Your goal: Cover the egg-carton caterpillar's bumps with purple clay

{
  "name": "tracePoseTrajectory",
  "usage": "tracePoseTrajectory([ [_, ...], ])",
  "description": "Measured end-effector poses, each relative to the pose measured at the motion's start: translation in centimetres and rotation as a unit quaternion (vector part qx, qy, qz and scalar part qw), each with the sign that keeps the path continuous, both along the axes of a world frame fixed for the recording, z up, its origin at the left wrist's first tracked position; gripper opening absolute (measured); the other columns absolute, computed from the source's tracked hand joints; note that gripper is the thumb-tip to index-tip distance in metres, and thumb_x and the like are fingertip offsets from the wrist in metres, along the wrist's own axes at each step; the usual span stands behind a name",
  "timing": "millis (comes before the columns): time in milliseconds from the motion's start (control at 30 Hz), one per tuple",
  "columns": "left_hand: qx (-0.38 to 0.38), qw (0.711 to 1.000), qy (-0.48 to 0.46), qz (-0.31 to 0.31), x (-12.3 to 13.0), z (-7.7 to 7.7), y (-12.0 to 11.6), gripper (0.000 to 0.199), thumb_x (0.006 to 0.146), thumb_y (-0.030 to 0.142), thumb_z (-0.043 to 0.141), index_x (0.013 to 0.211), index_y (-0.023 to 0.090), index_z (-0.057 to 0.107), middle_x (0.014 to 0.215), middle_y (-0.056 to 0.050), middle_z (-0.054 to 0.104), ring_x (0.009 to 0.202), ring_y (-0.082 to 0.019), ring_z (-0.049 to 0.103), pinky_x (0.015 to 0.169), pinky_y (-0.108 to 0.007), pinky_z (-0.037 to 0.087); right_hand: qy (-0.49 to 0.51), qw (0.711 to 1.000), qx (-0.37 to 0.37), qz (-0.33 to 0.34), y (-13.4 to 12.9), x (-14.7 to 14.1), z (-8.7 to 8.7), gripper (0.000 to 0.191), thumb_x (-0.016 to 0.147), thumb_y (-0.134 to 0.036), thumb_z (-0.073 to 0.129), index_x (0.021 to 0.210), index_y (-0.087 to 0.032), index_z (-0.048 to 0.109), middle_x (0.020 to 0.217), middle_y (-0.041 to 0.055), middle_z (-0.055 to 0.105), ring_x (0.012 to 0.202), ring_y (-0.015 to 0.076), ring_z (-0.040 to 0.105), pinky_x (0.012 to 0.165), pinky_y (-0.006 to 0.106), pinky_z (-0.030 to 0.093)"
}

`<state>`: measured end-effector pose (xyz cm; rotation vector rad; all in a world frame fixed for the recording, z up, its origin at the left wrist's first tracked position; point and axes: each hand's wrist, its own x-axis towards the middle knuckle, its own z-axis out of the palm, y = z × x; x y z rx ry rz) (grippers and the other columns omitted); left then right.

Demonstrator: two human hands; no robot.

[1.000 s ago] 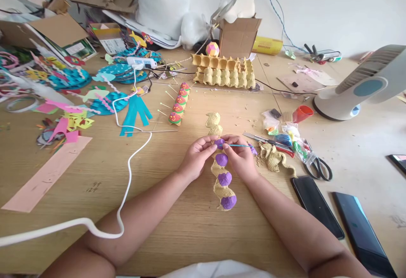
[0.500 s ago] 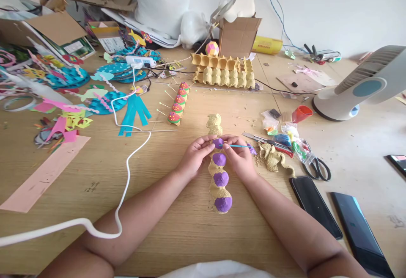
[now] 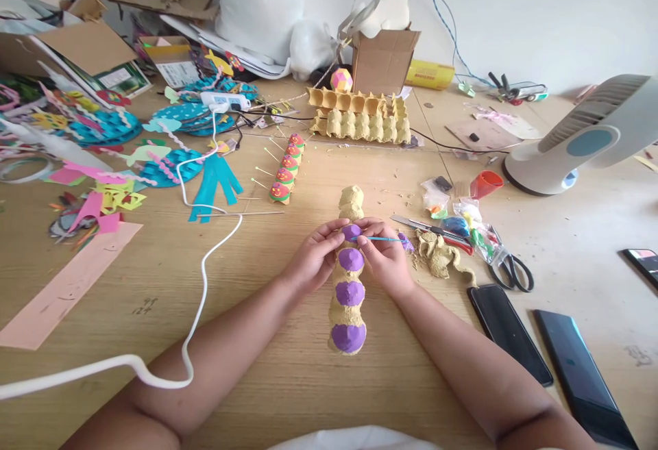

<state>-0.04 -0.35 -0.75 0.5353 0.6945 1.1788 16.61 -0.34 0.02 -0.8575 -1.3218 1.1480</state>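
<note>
My left hand (image 3: 312,260) grips the side of an egg-carton strip (image 3: 348,313) that lies lengthwise on the wooden table (image 3: 257,340). Several of the strip's bumps are painted purple, and the far bumps are bare cardboard. My right hand (image 3: 386,258) holds a thin blue paintbrush (image 3: 379,238) with its tip on the purple bump between my two hands. Both wrists rest near the table.
A finished red-and-green carton caterpillar (image 3: 286,169) lies ahead on the left, with egg trays (image 3: 360,118) behind it. Scissors (image 3: 506,268), paint tubes (image 3: 465,224) and carton scraps (image 3: 439,255) sit to the right, two phones (image 3: 508,333) nearer. A white cable (image 3: 200,285), a fan (image 3: 576,138) and paper cut-outs (image 3: 103,196) surround.
The near end of the carton strip has swung left, so it now lies straighter toward me. Both hands stay on the same bump with the brush.
</note>
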Motion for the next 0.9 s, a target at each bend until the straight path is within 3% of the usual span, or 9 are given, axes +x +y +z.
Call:
tracePoseTrajectory([
  [600, 0.012, 1.000, -0.001, -0.007, 0.32, 0.20, -0.26, 0.041, 0.074, 0.030, 0.095, 0.109, 0.021, 0.077, 0.097, -0.003, 0.082, 0.082, -0.015, 0.075, 0.077, -0.027, 0.058, -0.011, 0.999, -0.008, -0.039, -0.30, -0.21, 0.09, 0.030, 0.093, -0.051, 0.078, 0.087, -0.026, 0.064, 0.115, 0.0084, 0.074, 0.113, 0.0262, 0.068, 0.108, 0.047, 0.053],
  [900, 0.004, 1.000, -0.001, -0.019, 0.16, 0.31, -0.12, 0.042, 0.072, 0.030, 0.096, 0.109, 0.022, 0.078, 0.100, -0.003, 0.083, 0.080, -0.015, 0.074, 0.072, -0.026, 0.057, 0.025, 0.998, -0.034, -0.038, -0.37, -0.20, 0.10, 0.030, 0.091, -0.049, 0.081, 0.087, -0.026, 0.063, 0.114, 0.0076, 0.075, 0.112, 0.0255, 0.069, 0.103, 0.045, 0.055],
])
